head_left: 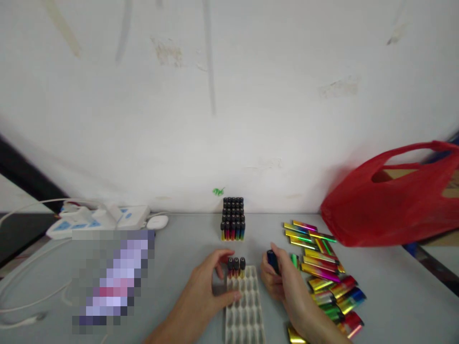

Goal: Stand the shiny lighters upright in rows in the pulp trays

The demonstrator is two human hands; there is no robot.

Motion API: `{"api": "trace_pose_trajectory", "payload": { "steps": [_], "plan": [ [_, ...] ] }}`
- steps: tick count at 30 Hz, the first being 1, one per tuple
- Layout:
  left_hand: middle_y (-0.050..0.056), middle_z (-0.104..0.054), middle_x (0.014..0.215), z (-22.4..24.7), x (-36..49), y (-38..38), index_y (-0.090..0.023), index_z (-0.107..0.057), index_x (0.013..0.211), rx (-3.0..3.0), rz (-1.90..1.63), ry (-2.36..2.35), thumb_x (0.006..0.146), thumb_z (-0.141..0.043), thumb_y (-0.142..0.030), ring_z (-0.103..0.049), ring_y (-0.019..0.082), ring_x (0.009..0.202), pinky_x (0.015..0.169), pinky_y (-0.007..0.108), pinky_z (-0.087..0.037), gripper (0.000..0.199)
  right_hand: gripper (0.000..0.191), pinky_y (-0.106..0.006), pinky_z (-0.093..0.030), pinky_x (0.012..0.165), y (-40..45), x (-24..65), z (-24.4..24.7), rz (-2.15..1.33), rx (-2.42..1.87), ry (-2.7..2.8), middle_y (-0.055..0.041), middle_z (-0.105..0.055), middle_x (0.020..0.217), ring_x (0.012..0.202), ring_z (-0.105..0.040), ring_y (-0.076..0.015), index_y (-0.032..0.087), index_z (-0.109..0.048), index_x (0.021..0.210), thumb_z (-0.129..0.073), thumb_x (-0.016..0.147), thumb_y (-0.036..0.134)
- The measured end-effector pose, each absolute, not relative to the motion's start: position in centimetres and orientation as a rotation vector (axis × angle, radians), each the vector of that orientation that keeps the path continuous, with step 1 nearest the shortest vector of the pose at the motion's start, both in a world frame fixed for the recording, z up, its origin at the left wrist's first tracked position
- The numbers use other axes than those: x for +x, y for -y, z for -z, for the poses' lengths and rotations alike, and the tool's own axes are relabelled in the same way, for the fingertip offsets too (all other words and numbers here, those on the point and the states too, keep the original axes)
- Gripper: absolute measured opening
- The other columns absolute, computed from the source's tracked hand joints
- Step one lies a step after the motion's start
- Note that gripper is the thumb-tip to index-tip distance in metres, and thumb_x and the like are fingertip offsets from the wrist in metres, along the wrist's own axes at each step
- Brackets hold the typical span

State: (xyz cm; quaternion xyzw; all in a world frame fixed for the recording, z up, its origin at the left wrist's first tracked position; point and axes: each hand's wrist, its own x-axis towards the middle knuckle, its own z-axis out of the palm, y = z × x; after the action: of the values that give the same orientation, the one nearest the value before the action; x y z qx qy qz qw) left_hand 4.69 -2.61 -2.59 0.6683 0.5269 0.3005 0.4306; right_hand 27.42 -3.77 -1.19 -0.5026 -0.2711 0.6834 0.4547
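The empty, half-open left hand (205,281) needed lightness beside black-capped tubes (236,265), while the right hand (286,281) gripped probably a dark cylinder (272,262).

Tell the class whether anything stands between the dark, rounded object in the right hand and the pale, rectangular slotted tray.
Nothing visible stands between the dark object and the tray except the fingers of the right hand.

Nothing readable so far! Just below centre frame, a small green scribble (218,191) on the white painted wall (268,119), illegible; lower centre, three black-capped, shiny multicoloured tubes (236,267) flash pale marks (230,260), too tiny to read.
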Motion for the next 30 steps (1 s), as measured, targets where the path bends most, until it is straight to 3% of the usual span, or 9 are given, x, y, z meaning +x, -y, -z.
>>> {"api": "trace_pose_trajectory", "payload": {
  "steps": [10, 18, 30],
  "plan": [
    [-0.004, -0.068, 0.092, 2.35, 4.86, 2.85, -0.026, -0.073, 0.145, 1.667, -0.711, -1.326, 0.074, -0.098, -0.022, -0.071, 0.028, 0.097, 0.091, 0.035, -0.050, 0.075, 0.073, -0.025, -0.013, 0.046, 4.07, 27.36, 1.58, -1.693, -1.225, 0.716, 0.0115, -0.027, 0.052, 0.046, -0.015, -0.0064, 0.025, -0.049, 0.062, -0.076, 0.073, 0.092],
    [-0.003, -0.069, 0.093, 2.21, 4.83, 2.86, -0.027, -0.073, 0.144, 1.654, -0.712, -1.321, 0.074, -0.097, -0.026, -0.070, 0.027, 0.093, 0.089, 0.035, -0.052, 0.074, 0.075, -0.025, -0.011, 0.044, 3.88, 27.31, 1.60, -1.696, -1.222, 0.719, 0.0119, -0.026, 0.050, 0.045, -0.014, -0.0060, 0.026, -0.048, 0.061, -0.077, 0.069, 0.095],
    [-0.002, -0.072, 0.096, 2.95, 4.61, 2.79, -0.027, -0.072, 0.142, 1.663, -0.735, -1.302, 0.074, -0.095, -0.025, -0.073, 0.031, 0.106, 0.098, 0.038, -0.052, 0.072, 0.072, -0.027, -0.015, 0.047, 3.98, 27.24, 1.22, -1.650, -1.258, 0.770, 0.0104, -0.028, 0.050, 0.046, -0.017, -0.0079, 0.026, -0.050, 0.061, -0.073, 0.071, 0.093]
  ]
}}
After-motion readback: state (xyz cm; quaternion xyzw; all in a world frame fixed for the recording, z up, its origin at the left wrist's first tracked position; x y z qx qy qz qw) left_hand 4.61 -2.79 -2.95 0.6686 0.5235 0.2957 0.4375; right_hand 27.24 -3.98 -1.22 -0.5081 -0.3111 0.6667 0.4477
